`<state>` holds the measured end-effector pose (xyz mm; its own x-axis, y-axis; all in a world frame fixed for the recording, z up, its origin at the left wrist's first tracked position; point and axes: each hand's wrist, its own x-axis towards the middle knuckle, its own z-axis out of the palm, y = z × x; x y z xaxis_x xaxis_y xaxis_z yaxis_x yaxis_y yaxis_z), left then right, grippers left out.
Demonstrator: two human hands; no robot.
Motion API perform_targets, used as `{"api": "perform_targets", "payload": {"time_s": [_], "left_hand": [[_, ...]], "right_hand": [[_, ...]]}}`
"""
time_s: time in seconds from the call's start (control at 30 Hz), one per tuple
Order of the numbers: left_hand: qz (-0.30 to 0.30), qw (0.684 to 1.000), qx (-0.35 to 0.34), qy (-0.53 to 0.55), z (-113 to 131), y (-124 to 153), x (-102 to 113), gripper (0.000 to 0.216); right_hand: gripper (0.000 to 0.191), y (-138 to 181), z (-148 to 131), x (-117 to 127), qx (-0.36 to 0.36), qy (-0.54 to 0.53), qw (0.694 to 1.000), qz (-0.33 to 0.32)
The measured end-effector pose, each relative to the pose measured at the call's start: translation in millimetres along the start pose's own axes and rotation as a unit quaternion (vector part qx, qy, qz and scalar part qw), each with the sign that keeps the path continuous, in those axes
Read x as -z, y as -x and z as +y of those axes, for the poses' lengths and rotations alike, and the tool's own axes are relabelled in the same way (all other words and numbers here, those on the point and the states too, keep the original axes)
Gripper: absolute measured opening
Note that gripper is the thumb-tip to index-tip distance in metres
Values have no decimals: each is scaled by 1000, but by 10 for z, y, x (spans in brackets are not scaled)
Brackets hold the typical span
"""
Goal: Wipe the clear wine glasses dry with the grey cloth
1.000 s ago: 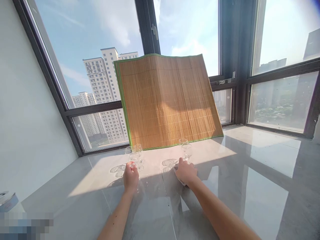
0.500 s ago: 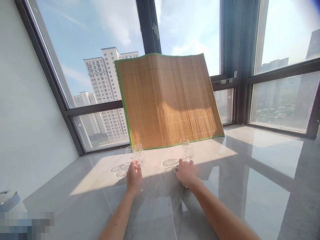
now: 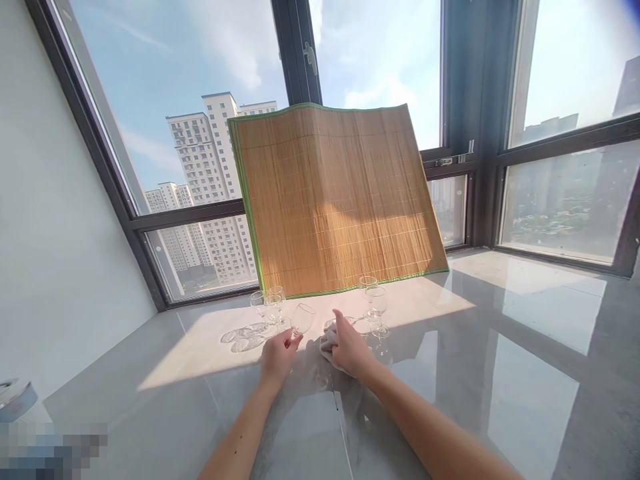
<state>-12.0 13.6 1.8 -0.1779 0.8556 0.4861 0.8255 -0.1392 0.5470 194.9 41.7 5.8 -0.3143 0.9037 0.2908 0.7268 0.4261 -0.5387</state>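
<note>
My left hand (image 3: 277, 357) is closed on the stem of a small clear wine glass (image 3: 302, 318), which it holds tilted above the grey tiled surface (image 3: 450, 373). My right hand (image 3: 349, 349) lies just to its right, closed on a pale cloth (image 3: 327, 341) pressed to the surface. Two more small glasses (image 3: 267, 307) stand to the left behind the held one. Another pair of glasses (image 3: 374, 303) stands to the right, beyond my right hand.
A bamboo mat with green edging (image 3: 340, 200) leans upright against the dark window frame (image 3: 300, 53) behind the glasses. A white wall (image 3: 50, 253) closes the left side. A round metal-rimmed object (image 3: 15, 397) sits at the far left edge.
My left hand has lifted one glass out of the left group and carried it right, tilted. My right hand has slid left with the cloth, away from the right pair.
</note>
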Motion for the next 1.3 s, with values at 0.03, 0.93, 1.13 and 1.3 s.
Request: {"api": "perform_targets", "payload": {"time_s": [0.03, 0.93, 1.13, 1.3], "left_hand": [[-3, 1000, 3, -2, 1, 2, -7, 36], [-62, 997, -4, -54, 33, -1, -95, 17], [-68, 997, -2, -46, 66, 8, -71, 17], [-68, 996, -25, -56, 68, 21, -74, 17]], "right_hand": [[86, -11, 15, -20, -1, 2, 1000, 22], [70, -54, -22, -241, 121, -204, 956, 171], [62, -20, -86, -193, 148, -228, 941, 200], [57, 1, -118, -164, 167, -233, 928, 236]]}}
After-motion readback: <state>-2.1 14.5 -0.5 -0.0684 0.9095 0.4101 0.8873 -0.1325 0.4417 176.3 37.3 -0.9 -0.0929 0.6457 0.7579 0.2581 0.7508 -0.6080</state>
